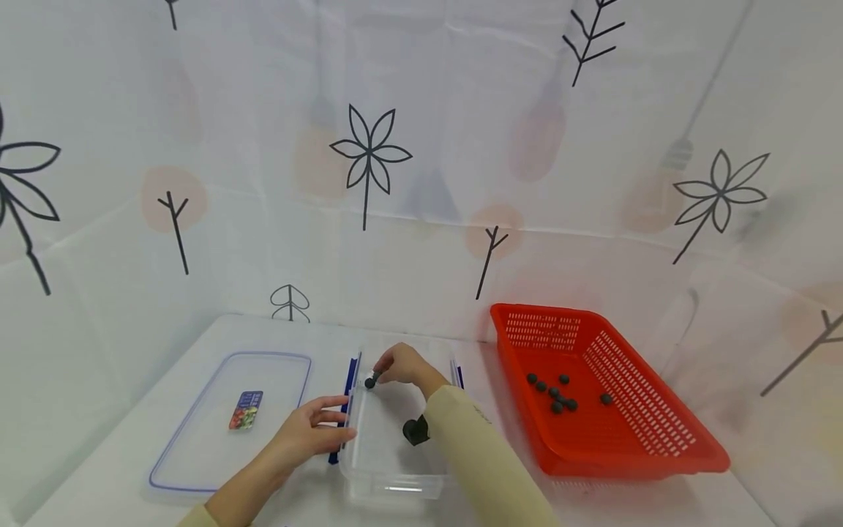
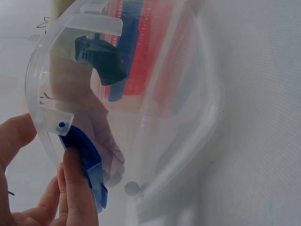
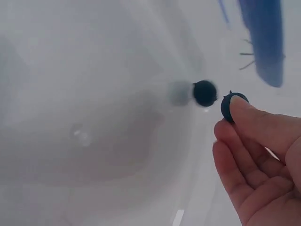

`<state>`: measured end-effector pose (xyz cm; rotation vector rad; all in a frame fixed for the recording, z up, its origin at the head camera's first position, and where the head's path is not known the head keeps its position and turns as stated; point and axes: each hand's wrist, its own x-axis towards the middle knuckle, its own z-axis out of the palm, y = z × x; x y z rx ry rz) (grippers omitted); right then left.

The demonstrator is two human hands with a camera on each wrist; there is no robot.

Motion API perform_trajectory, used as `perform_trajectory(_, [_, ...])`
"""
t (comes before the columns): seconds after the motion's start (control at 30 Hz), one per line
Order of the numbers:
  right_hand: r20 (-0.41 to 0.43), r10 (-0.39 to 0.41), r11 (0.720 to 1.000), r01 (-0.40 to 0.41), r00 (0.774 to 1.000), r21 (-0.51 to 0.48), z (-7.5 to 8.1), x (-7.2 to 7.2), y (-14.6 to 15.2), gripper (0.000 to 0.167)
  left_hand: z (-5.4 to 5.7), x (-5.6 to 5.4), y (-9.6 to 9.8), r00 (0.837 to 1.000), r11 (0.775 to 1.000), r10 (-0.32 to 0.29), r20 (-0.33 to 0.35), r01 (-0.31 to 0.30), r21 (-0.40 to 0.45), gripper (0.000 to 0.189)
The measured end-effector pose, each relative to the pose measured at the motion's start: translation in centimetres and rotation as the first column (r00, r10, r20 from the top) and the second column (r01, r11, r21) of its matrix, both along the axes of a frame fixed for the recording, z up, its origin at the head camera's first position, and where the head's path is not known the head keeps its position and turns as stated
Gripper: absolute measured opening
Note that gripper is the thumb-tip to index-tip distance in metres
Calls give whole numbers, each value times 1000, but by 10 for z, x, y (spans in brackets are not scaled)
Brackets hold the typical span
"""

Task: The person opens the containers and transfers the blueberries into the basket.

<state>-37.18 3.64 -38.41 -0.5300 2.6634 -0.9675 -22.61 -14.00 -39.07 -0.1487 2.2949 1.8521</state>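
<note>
A clear plastic box (image 1: 395,484) with blue side latches stands on the table in front of me. My left hand (image 1: 309,432) grips its left side, the thumb at the rim and the fingers on the blue latch (image 2: 83,149). Over the box's far left corner, my right hand (image 1: 400,364) pinches a blueberry (image 3: 226,109) between thumb and fingertips. Another blueberry (image 3: 205,93) lies in that corner, close beside the held one. The far fingers of the right hand are partly hidden in the head view.
To the right, a red plastic basket (image 1: 546,465) with slotted walls holds several blueberries (image 1: 556,407). A clear lid (image 1: 191,489) with a blue edge lies flat on the left, bearing a coloured label (image 1: 246,410). A patterned white curtain (image 1: 421,271) hangs behind the table.
</note>
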Motion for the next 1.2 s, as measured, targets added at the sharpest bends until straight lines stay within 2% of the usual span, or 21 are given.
perform_trajectory(0.3, [11, 1, 981, 1, 1000, -196, 26, 7, 0, 17, -1, 0, 1, 1000, 1000, -3, -1, 3, -10, 66])
perform_trajectory(0.67, [-23, -1, 951, -6, 1000, -308, 71, 27, 21, 21, -1, 1, 1, 1000, 1000, -4, 17, 4, -30, 68])
perform_trajectory(1.03, [-63, -25, 902, -5, 998, -431, 91, 60, 53, 22, -4, 1, 1, 1000, 1000, -6, -14, 5, -18, 69])
perform_trajectory(1.2, [-65, -83, 891, 45, 994, -452, 95, 69, 72, 22, -5, 1, 1, 1000, 1000, -7, -25, 7, -21, 67])
